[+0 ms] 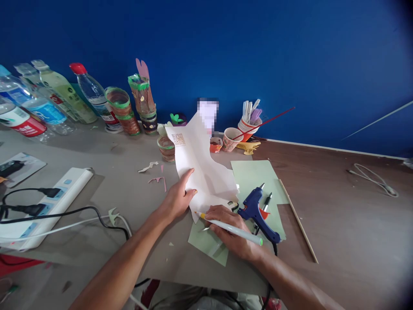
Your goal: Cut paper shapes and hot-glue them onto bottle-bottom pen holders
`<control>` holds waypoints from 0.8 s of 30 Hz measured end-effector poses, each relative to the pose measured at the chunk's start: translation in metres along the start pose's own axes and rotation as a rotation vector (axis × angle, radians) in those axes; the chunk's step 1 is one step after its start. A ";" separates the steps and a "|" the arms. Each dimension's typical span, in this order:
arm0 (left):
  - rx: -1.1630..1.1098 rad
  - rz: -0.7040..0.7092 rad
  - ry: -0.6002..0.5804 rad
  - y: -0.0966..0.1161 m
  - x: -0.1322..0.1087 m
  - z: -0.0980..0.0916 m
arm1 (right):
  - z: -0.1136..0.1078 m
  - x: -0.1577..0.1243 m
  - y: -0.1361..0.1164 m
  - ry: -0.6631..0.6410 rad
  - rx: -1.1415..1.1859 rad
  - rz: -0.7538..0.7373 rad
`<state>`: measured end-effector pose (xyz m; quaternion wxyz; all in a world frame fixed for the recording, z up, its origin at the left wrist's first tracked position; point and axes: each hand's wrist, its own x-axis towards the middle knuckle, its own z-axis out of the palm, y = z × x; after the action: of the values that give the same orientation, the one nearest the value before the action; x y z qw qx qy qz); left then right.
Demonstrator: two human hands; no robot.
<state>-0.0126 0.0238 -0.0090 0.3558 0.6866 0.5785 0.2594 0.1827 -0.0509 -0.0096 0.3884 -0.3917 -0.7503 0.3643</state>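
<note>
A curled sheet of white paper (pixel 201 163) with a wavy cut edge and a printed QR code rises from the table in front of me. My left hand (pixel 176 198) holds its lower left edge, thumb and index finger on the top face; the other fingers are hidden. In my right hand (pixel 230 228) is a slim white marker pen (pixel 237 231), its orange-yellow tip pointing left at the paper's bottom corner. A thin pale pointed thing shows under that hand, too small to name. Green paper (pixel 209 243) lies beneath.
Right of my hand, a blue hot glue gun (pixel 256 211) and a black pen (pixel 267 199) lie on green card (pixel 258 172). A wooden stick (pixel 298 219) sits beside them. Bottles (pixel 93 94), decorated cups (pixel 142 99) and a pen cup (pixel 250 125) line the wall. A power strip (pixel 61 193) stands left.
</note>
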 end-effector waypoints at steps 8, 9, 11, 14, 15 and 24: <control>0.026 -0.007 -0.027 0.000 -0.001 -0.001 | 0.000 0.001 0.000 -0.016 0.010 -0.001; 0.026 -0.008 -0.027 0.000 -0.001 -0.001 | 0.000 0.001 0.000 -0.022 0.014 -0.003; 0.027 -0.008 -0.025 0.001 -0.001 -0.001 | -0.001 0.001 0.000 -0.027 0.016 -0.007; 0.027 0.002 -0.020 0.001 -0.001 -0.001 | -0.001 -0.001 0.000 -0.012 0.014 -0.014; 0.026 0.004 -0.019 0.001 -0.001 -0.001 | -0.001 -0.001 0.001 -0.001 0.014 -0.019; 0.005 -0.030 -0.041 0.002 -0.001 0.000 | 0.002 0.000 0.001 0.007 -0.016 -0.010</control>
<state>-0.0122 0.0223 -0.0074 0.3698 0.6838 0.5820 0.2386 0.1813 -0.0515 -0.0110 0.3900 -0.3921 -0.7537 0.3550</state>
